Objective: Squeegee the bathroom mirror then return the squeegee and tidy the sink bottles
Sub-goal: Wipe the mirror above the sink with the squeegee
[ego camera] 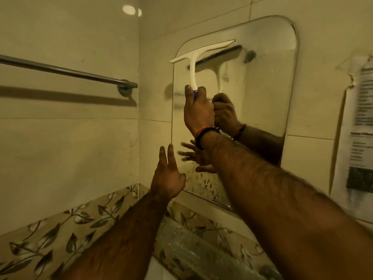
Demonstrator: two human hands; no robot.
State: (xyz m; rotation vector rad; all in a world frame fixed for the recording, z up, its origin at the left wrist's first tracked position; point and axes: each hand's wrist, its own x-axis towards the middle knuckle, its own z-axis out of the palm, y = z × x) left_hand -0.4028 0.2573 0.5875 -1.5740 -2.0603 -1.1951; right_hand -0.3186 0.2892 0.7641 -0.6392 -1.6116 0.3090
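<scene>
Gripping squeegee (198, 57) handle, right hand (198, 112) presses blade against mirror (262, 93); left hand (167, 176) open, empty.

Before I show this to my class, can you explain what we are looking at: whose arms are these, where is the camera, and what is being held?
There is no machine here. The one picture comes from a camera worn on a person's head, so the arms are that person's own. The right hand has its grip closed on the handle of a white squeegee, its blade near the top of the wall mirror. The left hand is open and holds nothing, near the mirror's lower left corner. A towel rail is on the left wall, a printed notice on the right.
</scene>
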